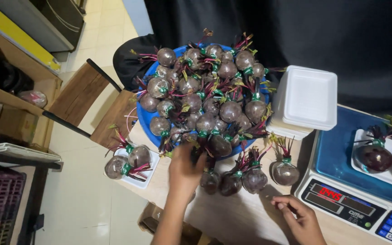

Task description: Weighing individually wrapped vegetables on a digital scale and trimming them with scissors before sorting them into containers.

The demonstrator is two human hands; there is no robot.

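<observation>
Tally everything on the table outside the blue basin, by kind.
Beets: 8 (2 on the left tray, 4 loose, 2 on the scale's tray)
Trays in use: 2
Tray stack: 1
Scale: 1
Total: 12

Counter crowded along its far half. Blue basin heaped with wrapped beets fills the far left; stems stick out past its rim, no gap between bulbs. Loose beets stand in a row just in front of the basin, close together. Stack of white foam trays blocks the far middle, touching the scale, which takes the right side; its pan carries a loaded tray. Small tray with two beets sits at the left edge. Bare counter lies near, between left hand and right hand. Chair stands off the left edge.
</observation>
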